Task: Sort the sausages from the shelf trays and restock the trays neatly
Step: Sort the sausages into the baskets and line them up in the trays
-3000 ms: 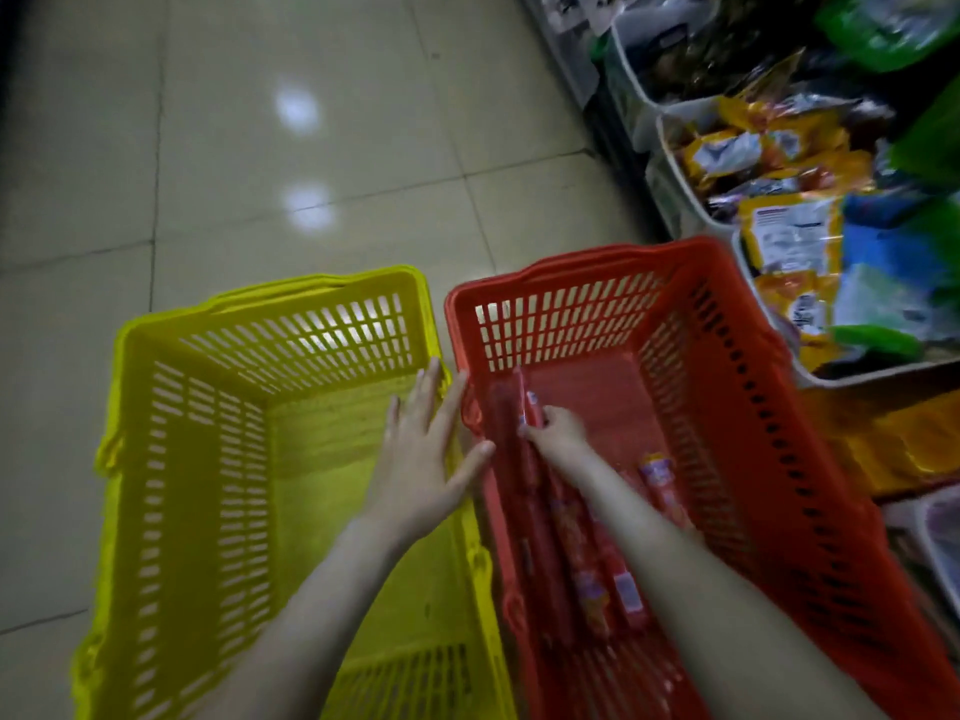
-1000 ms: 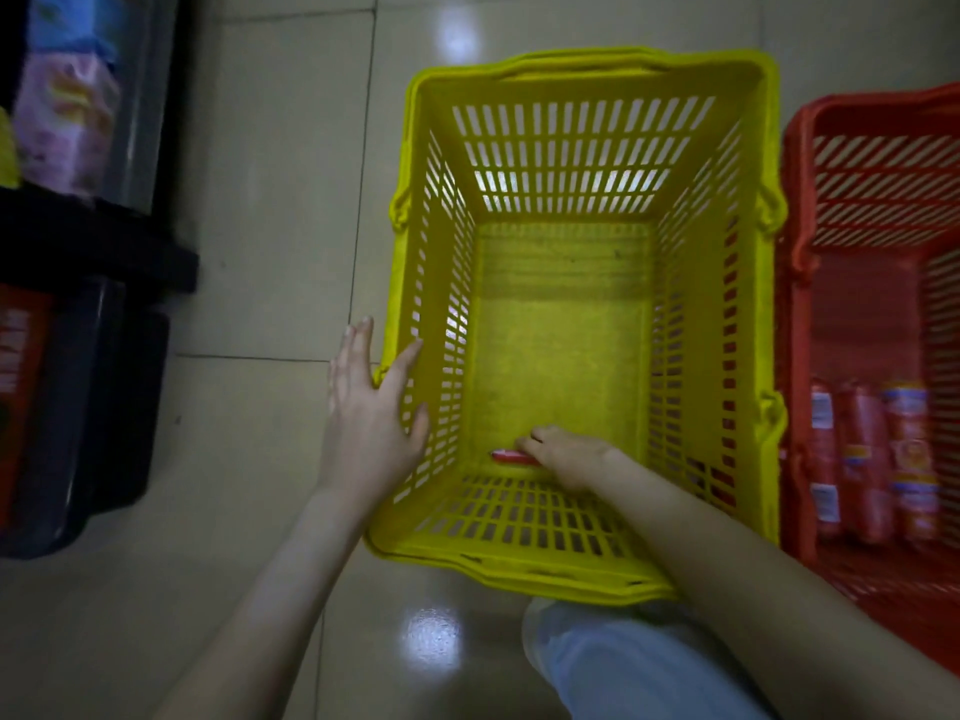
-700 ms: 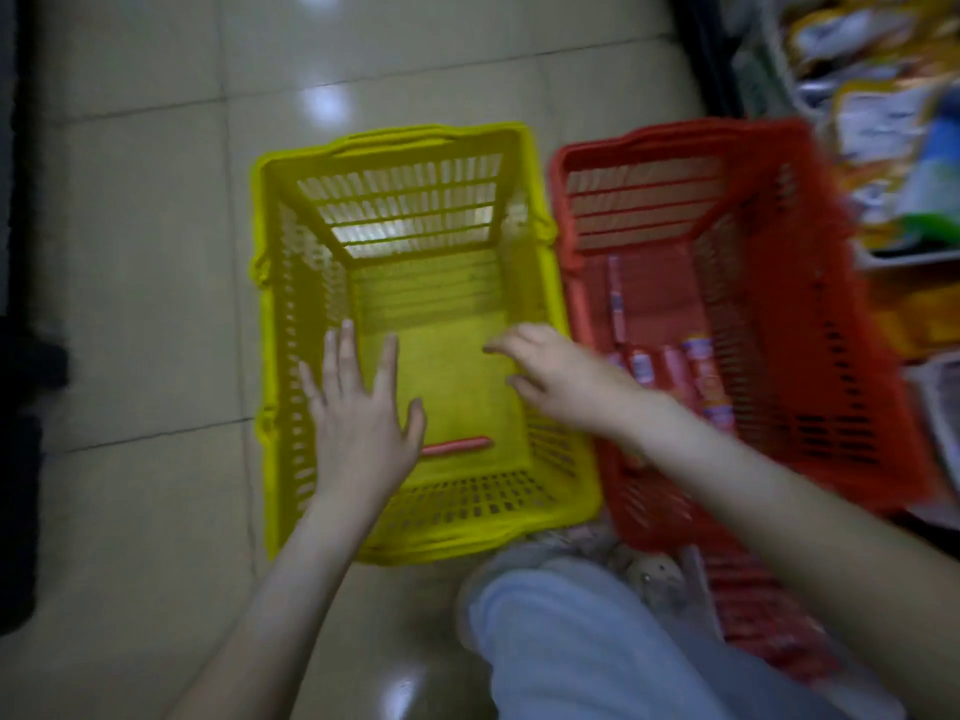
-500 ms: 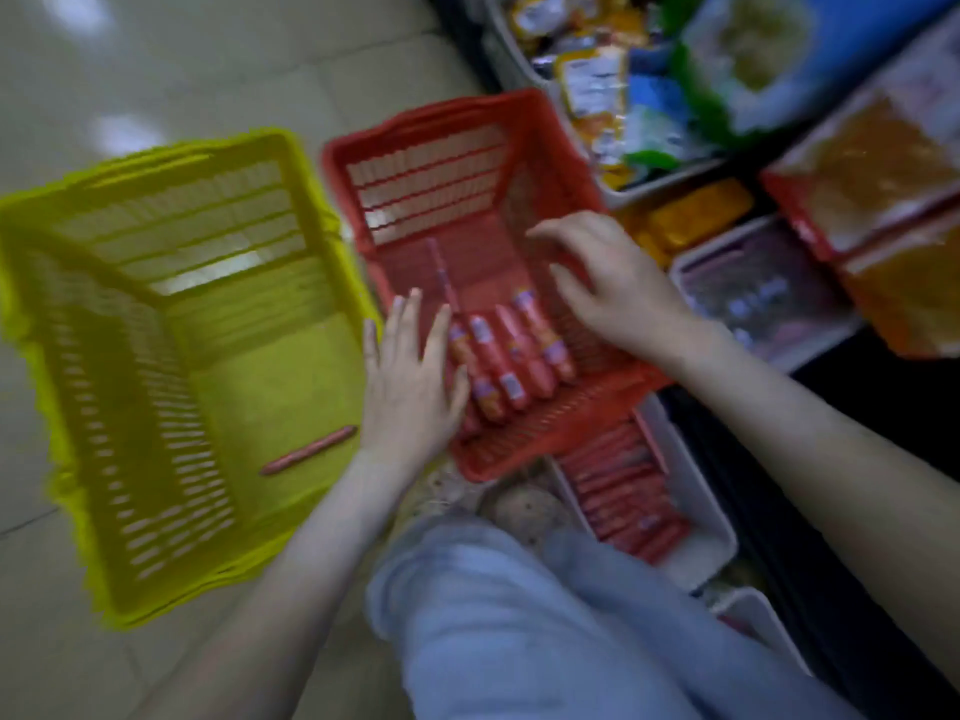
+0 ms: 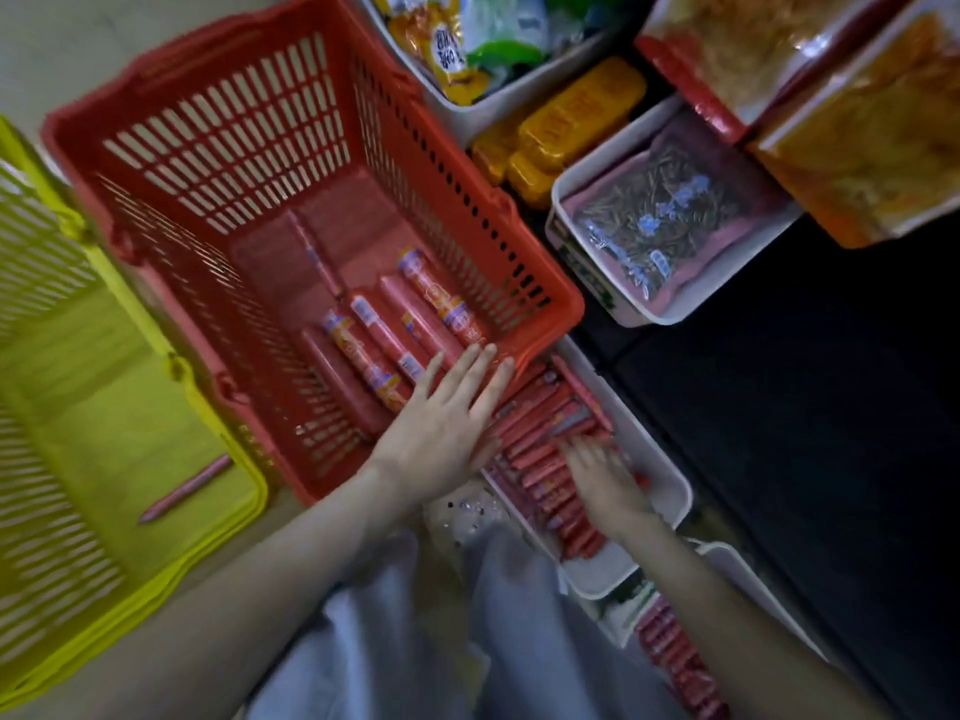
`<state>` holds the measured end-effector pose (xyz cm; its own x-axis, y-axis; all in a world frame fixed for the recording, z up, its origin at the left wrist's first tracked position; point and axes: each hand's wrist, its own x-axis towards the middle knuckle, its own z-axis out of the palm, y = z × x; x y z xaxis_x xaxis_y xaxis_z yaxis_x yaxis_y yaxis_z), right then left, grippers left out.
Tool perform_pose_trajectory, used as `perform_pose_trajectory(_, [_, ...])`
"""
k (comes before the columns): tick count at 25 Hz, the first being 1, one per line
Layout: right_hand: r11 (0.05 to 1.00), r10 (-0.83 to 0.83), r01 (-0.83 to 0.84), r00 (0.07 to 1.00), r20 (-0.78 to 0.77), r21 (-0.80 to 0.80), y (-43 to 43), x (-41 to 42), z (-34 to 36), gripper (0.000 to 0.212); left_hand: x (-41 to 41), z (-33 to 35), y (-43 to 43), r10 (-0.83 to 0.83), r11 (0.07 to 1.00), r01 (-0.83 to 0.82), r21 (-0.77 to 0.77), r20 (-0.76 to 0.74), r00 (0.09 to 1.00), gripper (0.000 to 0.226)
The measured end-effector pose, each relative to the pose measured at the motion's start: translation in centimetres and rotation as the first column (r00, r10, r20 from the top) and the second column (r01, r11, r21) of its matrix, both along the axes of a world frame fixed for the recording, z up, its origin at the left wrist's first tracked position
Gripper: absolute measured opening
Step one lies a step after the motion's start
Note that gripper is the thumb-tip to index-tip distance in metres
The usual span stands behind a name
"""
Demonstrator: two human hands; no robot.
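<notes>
Sorting step: left hand (image 5: 441, 433) flat, fingers straight, on red slatted plastic basket (image 5: 234, 137) rim; right hand (image 5: 602, 480) among thin red sausages (image 5: 540, 433) in white plastic tray (image 5: 672, 493) beside basket, grip unclear. Next: pinch one out.

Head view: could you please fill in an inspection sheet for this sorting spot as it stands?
Surface: tiled floor, with the red basket and yellow basket side by side.
Job's things: thick sausages in the red basket; one thin sausage in the yellow basket; thin sausages packed in a white tray.
Clutter: yellow packs and a purple packet in its own tray, beside the red basket.
Hands: left hand flat, fingers straight, over the red basket's near corner; right hand on the tray's sausages, grip blurred.
Cables: nothing seen.
Surroundings: snack bags on the shelf.
</notes>
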<state>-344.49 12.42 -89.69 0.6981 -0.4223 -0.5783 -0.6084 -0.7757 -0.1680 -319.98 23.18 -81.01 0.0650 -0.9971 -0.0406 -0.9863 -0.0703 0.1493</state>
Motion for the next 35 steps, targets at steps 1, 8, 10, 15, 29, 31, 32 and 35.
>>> perform_pose_trajectory(1, [0.998, 0.046, -0.047, 0.999, -0.021, -0.034, 0.0, 0.4, -1.5, 0.059, -0.2, -0.2, -0.1, 0.001, 1.000, -0.001, -0.006, 0.016, 1.000, 0.079])
perform_pose_trajectory(8, [0.984, 0.161, -0.172, 0.968, -0.193, -0.045, -1.0, 2.1, -5.5, 0.081, -0.6, -0.5, 0.3, 0.021, 1.000, -0.021, -0.007, 0.044, 0.999, 0.071])
perform_pose_trajectory(10, [0.964, 0.233, -0.247, 0.963, -0.136, -0.100, -0.9, 1.9, -5.9, 0.054, -0.7, -0.5, 0.2, 0.020, 1.000, -0.020, 0.000, 0.030, 0.999, 0.074])
perform_pose_trajectory(15, [0.976, 0.197, -0.207, 0.973, -0.119, -0.072, -1.4, 2.1, -4.1, 0.051, -0.5, -0.2, 0.2, 0.026, 0.998, -0.024, 0.063, -0.046, 0.999, 0.076])
perform_pose_trajectory(29, [0.152, -0.959, 0.113, 0.259, 0.119, 0.982, 3.2, 11.6, 30.9, 0.013, 0.2, 24.5, 4.1, 0.417, 0.852, -0.434, 0.293, -0.881, 0.224, 0.029])
perform_pose_trajectory(31, [0.137, -0.938, -0.027, 0.319, 0.138, 0.990, 6.4, 13.4, 35.7, 0.015, -1.0, 27.4, 6.4, 0.328, 0.875, -0.416, 0.246, -0.935, 0.137, 0.050])
perform_pose_trajectory(32, [0.133, -0.927, -0.066, 0.346, 0.147, 0.989, 7.8, 14.0, 37.3, 0.016, -1.1, 28.4, 7.7, 0.264, 0.879, -0.436, 0.194, -0.959, 0.106, 0.056])
perform_pose_trajectory(35, [0.129, -0.890, -0.121, 0.424, 0.168, 0.984, 10.9, 15.3, 39.8, 0.018, -0.7, 31.2, 11.5, 0.169, 0.863, -0.479, 0.162, -0.985, -0.029, 0.056])
